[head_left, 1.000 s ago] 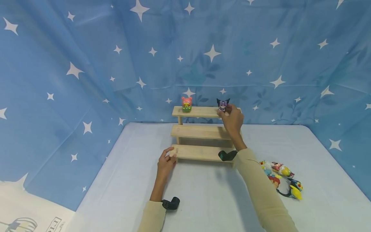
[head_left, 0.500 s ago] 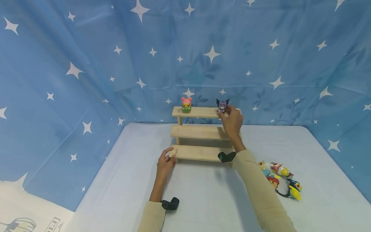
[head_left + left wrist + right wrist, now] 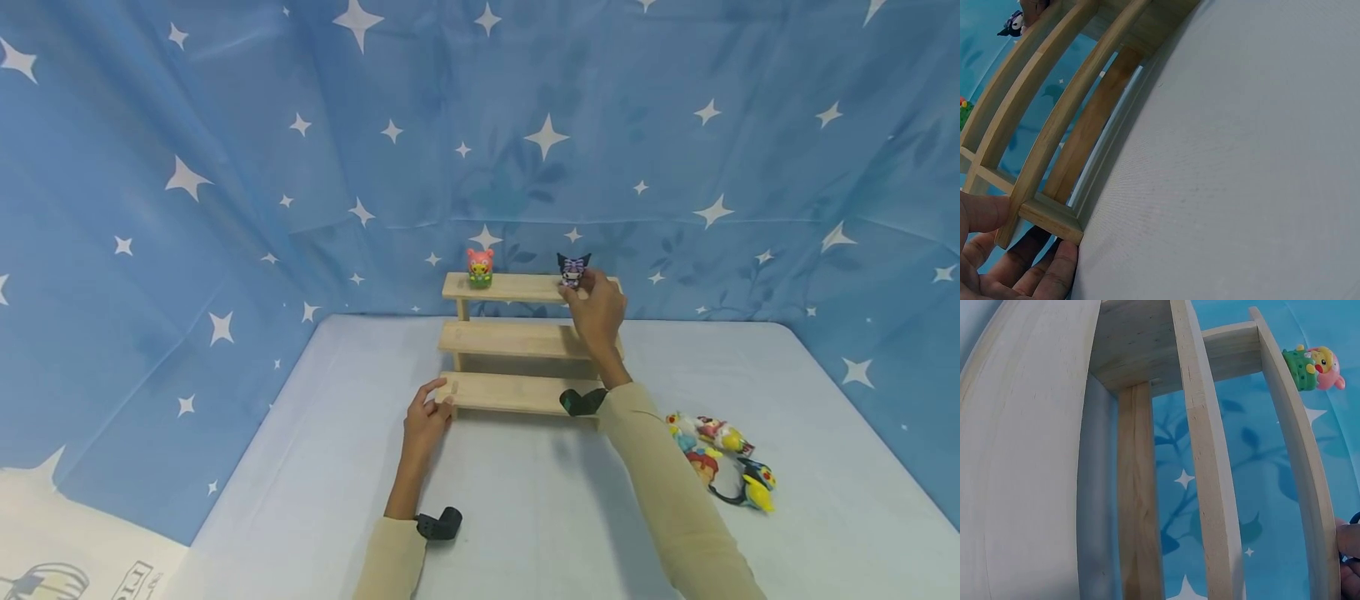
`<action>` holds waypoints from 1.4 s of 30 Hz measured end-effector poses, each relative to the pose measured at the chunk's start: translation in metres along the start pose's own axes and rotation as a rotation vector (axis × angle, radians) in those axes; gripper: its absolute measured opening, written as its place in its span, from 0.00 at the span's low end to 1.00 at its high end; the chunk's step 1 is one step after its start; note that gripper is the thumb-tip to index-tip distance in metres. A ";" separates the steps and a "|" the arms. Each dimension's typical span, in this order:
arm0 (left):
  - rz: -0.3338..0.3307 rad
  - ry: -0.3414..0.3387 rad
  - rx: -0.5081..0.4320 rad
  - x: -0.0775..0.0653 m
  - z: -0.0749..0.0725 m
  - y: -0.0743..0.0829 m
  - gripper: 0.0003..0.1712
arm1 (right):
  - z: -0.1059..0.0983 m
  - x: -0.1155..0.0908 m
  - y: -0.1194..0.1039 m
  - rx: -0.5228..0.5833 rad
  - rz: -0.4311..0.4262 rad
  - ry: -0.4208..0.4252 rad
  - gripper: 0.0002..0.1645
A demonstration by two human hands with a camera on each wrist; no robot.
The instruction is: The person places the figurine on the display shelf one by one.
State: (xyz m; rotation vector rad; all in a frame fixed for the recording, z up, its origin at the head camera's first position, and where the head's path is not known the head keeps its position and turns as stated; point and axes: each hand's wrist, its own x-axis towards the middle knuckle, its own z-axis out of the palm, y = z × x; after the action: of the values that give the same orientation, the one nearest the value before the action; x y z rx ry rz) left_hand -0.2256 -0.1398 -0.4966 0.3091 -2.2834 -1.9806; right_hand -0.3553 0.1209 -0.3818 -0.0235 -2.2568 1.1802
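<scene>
A three-tier wooden display shelf stands against the blue curtain. My left hand grips the left end of its lowest tier; in the left wrist view the thumb lies over the board's end and the other fingers are below. Up on the top tier, toward its right end, my right hand pinches a small figurine with black pointed ears and a purple bow, held upright. A pink-and-green figurine with a yellow face stands at the tier's left. Only fingertips of the right hand show in the right wrist view.
Several colourful figurines lie in a loose pile on the white table, right of the shelf and beside my right sleeve. One by the pile's right side is yellow, next to a black curved strip. A star-patterned curtain hangs behind.
The head view has shifted very slightly. Both hands keep their places, the right on the black-eared figurine and the left on the shelf's lowest tier.
</scene>
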 end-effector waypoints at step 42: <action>0.007 0.020 -0.007 -0.001 0.002 -0.001 0.22 | -0.002 -0.003 0.000 -0.005 0.002 -0.005 0.31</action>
State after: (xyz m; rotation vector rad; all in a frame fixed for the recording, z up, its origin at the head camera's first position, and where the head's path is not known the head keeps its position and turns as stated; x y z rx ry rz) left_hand -0.2247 -0.1377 -0.4977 0.3177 -2.2616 -1.9733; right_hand -0.3514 0.1220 -0.3825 -0.0258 -2.2645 1.1766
